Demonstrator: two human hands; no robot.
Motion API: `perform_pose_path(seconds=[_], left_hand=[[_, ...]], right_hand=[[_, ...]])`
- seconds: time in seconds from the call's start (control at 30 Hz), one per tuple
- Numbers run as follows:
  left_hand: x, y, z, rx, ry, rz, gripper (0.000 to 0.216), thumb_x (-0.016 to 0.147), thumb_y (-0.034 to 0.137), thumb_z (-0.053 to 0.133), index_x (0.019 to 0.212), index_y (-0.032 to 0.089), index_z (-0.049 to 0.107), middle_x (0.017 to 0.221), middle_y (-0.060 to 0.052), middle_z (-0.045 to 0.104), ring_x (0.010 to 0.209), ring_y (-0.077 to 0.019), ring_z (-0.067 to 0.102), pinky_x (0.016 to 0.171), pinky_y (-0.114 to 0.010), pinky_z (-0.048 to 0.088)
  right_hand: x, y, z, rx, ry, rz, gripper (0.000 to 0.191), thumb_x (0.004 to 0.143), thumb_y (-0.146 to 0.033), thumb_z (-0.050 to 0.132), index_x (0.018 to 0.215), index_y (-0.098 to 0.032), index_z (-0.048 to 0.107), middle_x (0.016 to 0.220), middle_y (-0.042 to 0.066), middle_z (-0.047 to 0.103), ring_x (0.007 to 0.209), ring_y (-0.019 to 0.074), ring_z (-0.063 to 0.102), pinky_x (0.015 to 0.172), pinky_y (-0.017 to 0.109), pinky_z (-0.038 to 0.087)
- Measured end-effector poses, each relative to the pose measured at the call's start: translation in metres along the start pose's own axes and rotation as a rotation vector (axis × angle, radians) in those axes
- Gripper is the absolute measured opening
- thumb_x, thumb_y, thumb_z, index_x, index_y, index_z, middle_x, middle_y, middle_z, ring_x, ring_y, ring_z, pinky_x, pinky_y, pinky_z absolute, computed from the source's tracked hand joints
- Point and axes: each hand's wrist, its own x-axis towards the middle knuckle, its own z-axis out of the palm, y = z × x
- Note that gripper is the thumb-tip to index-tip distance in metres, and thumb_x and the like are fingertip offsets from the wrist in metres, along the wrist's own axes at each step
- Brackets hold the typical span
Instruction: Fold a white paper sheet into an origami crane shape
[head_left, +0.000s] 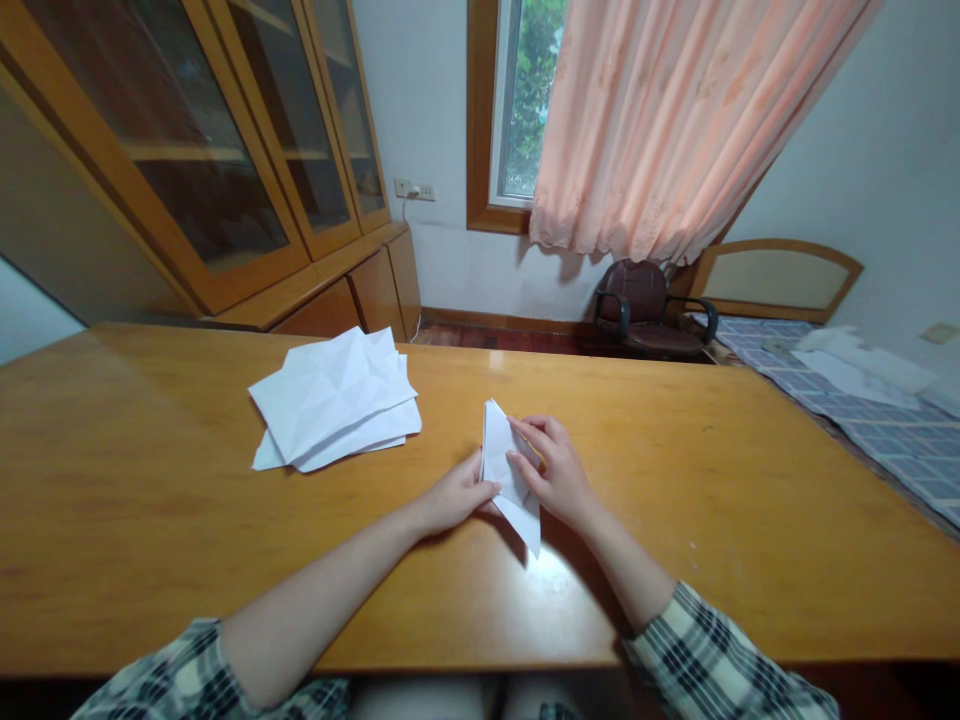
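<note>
A folded sheet of white paper, with pointed ends at top and bottom, is held just above the table between both hands. My left hand grips its left edge, thumb on the front face and the other fingers behind it. On the right side, my right hand pinches the paper, its fingertips resting on the upper right edge and face. Part of the right hand's grip behind the paper is hidden. Left of the hands lies a loose stack of creased white paper sheets.
The wooden table spans the view. Beyond it stand a glass-door cabinet on the left, a brown armchair below a pink curtain, and a bed on the right.
</note>
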Motion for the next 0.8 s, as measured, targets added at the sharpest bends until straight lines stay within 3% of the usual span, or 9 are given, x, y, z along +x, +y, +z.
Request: perform_pose_path(seconds=[0.17,0.33,0.6,0.8], left_hand=[[0.0,0.004,-0.005,-0.181,-0.058,-0.13,0.05,0.065,0.009,0.063,0.113,0.02,0.054,0.098,-0.005,0.064,0.089,-0.0196,0.063,0.078,-0.033,0.052],[0.001,0.009,-0.009,-0.298,0.0,-0.134,0.039,0.064,0.006,0.059,0.101,0.015,0.06,0.102,-0.008,0.066,0.099,-0.0211,0.061,0.092,-0.038,0.047],[0.003,0.011,-0.015,-0.303,-0.019,-0.145,0.032,0.069,0.014,0.063,0.101,0.013,0.061,0.093,-0.009,0.067,0.082,-0.0198,0.064,0.077,-0.037,0.052],[0.007,0.011,-0.018,-0.266,-0.013,-0.032,0.029,0.076,0.025,0.068,0.103,0.015,0.064,0.098,-0.011,0.068,0.085,-0.0186,0.064,0.079,-0.031,0.05]], right_hand=[[0.002,0.001,-0.002,0.142,0.057,0.017,0.027,0.083,-0.023,0.059,0.109,-0.025,0.061,0.106,0.007,0.053,0.103,0.0205,0.052,0.092,0.039,0.044],[0.003,0.005,-0.002,0.208,0.051,0.046,0.008,0.081,-0.025,0.062,0.088,-0.023,0.064,0.101,0.006,0.054,0.1,0.0197,0.053,0.09,0.038,0.044],[0.004,0.006,-0.004,0.217,0.048,0.07,0.003,0.08,-0.023,0.063,0.081,-0.022,0.065,0.087,0.004,0.057,0.087,0.0193,0.056,0.08,0.035,0.046],[0.005,0.009,-0.008,0.219,0.052,0.033,0.01,0.08,-0.017,0.059,0.08,-0.023,0.067,0.096,0.005,0.053,0.096,0.0195,0.053,0.087,0.037,0.045]])
